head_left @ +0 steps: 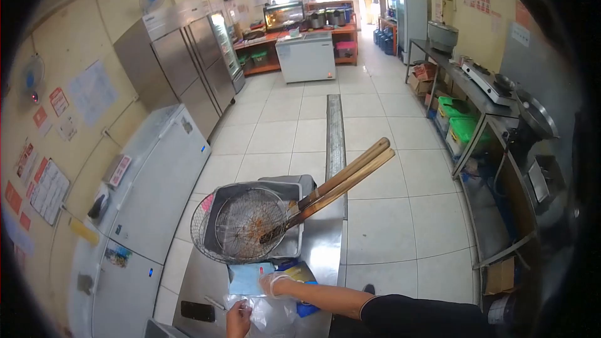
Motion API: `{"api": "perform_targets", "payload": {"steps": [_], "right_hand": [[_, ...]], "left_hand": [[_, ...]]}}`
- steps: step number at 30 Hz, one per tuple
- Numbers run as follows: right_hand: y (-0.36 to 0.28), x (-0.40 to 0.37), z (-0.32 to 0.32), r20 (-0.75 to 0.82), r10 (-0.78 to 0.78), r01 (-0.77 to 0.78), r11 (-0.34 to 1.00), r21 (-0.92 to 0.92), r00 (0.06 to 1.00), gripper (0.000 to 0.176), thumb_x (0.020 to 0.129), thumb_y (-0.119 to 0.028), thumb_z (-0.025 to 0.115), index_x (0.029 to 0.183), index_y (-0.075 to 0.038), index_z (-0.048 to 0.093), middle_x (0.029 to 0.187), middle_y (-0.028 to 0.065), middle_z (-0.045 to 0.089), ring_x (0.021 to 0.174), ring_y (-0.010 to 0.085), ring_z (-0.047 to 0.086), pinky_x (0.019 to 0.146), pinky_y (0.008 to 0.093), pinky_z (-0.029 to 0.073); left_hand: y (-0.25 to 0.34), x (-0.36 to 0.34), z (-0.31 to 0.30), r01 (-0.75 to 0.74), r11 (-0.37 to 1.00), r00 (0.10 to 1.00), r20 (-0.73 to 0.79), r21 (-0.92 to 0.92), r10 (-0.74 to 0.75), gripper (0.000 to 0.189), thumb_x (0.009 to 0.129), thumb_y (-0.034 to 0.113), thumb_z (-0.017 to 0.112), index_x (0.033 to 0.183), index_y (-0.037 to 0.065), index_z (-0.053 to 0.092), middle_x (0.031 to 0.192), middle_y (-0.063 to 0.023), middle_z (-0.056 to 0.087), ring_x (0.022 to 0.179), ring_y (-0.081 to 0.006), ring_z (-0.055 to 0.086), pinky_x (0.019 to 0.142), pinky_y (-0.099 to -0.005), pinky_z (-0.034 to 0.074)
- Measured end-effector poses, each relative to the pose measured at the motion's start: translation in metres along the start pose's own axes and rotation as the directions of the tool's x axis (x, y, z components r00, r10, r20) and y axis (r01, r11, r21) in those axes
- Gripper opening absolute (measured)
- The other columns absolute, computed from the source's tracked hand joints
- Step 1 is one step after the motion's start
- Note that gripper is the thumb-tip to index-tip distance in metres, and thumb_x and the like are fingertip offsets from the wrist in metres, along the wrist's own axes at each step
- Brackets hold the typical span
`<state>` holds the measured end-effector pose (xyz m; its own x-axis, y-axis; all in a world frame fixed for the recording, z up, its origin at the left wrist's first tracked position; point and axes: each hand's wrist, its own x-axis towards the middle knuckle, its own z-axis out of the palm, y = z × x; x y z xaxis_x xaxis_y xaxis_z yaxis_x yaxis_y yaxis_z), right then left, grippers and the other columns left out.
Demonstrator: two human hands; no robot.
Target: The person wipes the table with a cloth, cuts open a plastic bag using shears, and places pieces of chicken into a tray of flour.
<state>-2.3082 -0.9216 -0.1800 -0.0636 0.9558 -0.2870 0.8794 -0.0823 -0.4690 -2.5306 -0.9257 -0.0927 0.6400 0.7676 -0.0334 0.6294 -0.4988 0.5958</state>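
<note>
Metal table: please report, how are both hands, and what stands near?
Left hand bare, at clear plastic. Right hand gloved, at light-blue sheet. Wire strainers beyond, over grey tub.

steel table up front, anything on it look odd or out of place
The wire strainers lie across the grey tub with their wooden handles jutting past the edge of the steel table, so they look easy to knock. The black phone near the clear plastic also seems a bit out of place. No spill is evident.
</note>
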Motion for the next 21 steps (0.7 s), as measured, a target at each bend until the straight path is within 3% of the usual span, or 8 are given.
{"api": "perform_targets", "payload": {"steps": [3,6,9,11,14,16,19,21], "right_hand": [[-0.007,-0.004,-0.016,0.169,-0.148,0.158,0.986,-0.046,0.974,0.029,0.088,-0.022,0.055,0.106,0.001,0.061,0.108,0.0213,0.067,0.099,0.0367,0.066,0.085,0.0435,0.052],[-0.011,-0.042,-0.037,-0.082,-0.011,0.034,0.958,0.285,0.997,0.034,0.092,-0.029,0.054,0.109,-0.001,0.063,0.116,0.0198,0.064,0.109,0.0373,0.061,0.092,0.0405,0.048],[0.003,-0.088,-0.053,-0.304,-0.091,0.224,0.872,0.436,0.948,0.043,0.096,-0.038,0.052,0.116,-0.001,0.062,0.117,0.018,0.064,0.112,0.0315,0.059,0.096,0.0365,0.045],[-0.001,-0.145,-0.089,-0.162,0.041,0.099,0.643,0.76,0.986,0.046,0.096,-0.042,0.054,0.118,-0.002,0.062,0.115,0.0129,0.064,0.112,0.0211,0.058,0.097,0.0313,0.044],[0.016,-0.191,-0.11,-0.091,-0.074,0.115,0.443,0.889,0.993,0.058,0.096,-0.048,0.05,0.13,-0.001,0.052,0.121,0.014,0.059,0.109,0.0231,0.057,0.097,0.0318,0.044],[0.009,-0.218,-0.125,-0.081,-0.119,0.105,0.218,0.97,0.99,0.062,0.093,-0.042,0.06,0.134,0.003,0.046,0.127,0.0172,0.055,0.117,0.0241,0.052,0.102,0.0318,0.041],[0.021,-0.243,-0.117,-0.235,-0.235,0.329,0.574,0.75,0.943,0.064,0.09,-0.04,0.065,0.135,0.002,0.046,0.13,0.0179,0.054,0.119,0.0262,0.052,0.103,0.0329,0.039],[0.025,-0.268,-0.114,-0.221,-0.145,0.263,0.619,0.74,0.964,0.067,0.086,-0.039,0.069,0.134,0.002,0.047,0.132,0.0189,0.054,0.12,0.0282,0.052,0.104,0.034,0.039]], "left_hand": [[0.039,-0.026,-0.034,0.081,0.978,0.991,-0.085,-0.193,-0.099,0.034,0.094,0.025,0.059,0.113,-0.003,0.06,0.096,-0.0167,0.067,0.081,-0.0255,0.065,0.073,-0.0374,0.051],[0.063,-0.047,-0.046,0.171,0.949,0.981,-0.043,-0.264,-0.189,0.034,0.093,0.025,0.062,0.113,-0.003,0.062,0.098,-0.0179,0.067,0.084,-0.0256,0.065,0.076,-0.0373,0.05],[0.085,-0.059,-0.028,0.248,0.923,0.958,-0.064,-0.294,-0.278,0.033,0.093,0.024,0.062,0.109,-0.004,0.064,0.097,-0.0168,0.068,0.091,-0.0238,0.064,0.081,-0.0362,0.049],[0.075,-0.062,0.003,0.243,0.856,0.946,-0.082,-0.456,-0.313,0.038,0.093,0.024,0.061,0.117,-0.005,0.059,0.096,-0.0167,0.068,0.092,-0.024,0.064,0.082,-0.0346,0.048],[0.106,-0.054,0.027,0.025,0.808,0.946,-0.249,-0.589,-0.21,0.029,0.098,0.022,0.055,0.082,-0.002,0.057,0.068,0.0034,0.045,0.065,-0.0058,0.036,0.054,-0.0266,0.031],[0.155,-0.04,0.015,0.028,0.672,0.953,-0.184,-0.74,-0.242,0.017,0.092,0.014,0.065,0.086,-0.001,0.064,0.072,0.0008,0.06,0.068,-0.0054,0.053,0.062,-0.0222,0.042],[0.183,-0.027,0.028,0.007,0.581,0.976,-0.121,-0.814,-0.181,0.013,0.088,0.012,0.071,0.089,0.0,0.067,0.077,-0.0012,0.066,0.069,-0.006,0.058,0.065,-0.0207,0.046],[0.206,-0.027,0.044,-0.032,0.572,0.98,-0.14,-0.82,-0.145,0.016,0.086,0.013,0.074,0.081,0.001,0.064,0.07,0.0017,0.061,0.062,-0.0043,0.053,0.058,-0.0203,0.042]]}}
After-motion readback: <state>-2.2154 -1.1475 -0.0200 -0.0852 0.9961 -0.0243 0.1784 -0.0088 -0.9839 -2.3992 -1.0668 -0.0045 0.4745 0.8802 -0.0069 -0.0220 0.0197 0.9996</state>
